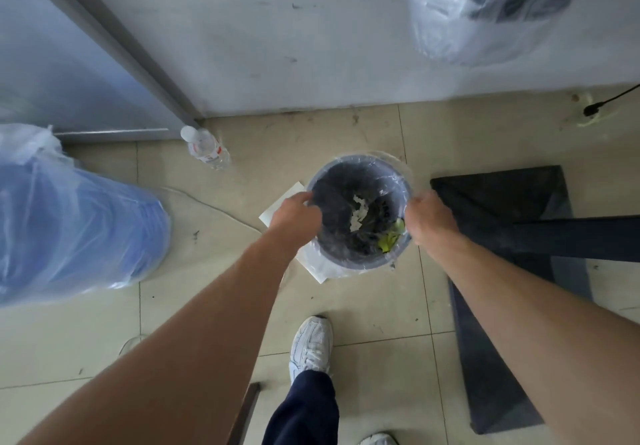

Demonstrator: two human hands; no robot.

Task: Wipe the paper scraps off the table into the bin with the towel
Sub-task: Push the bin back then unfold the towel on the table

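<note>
Gripping the bin rim, left hand at nine o'clock, right hand at three, fingers seemingly curled shut; scraps lay inside; next, carrying it tableward; towel unseen

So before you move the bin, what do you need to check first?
1. Left hand on the bin rim: ok, fingers curl over the left edge.
2. Right hand on the rim: ok, it holds the right edge.
3. Bin upright: ok, opening faces up.
4. Clear liner folded over the rim: ok.
5. Room inside: ok, only a few paper scraps and something yellow-green at the bottom.
6. Towel and table ready: cannot tell, neither is in view.
</note>
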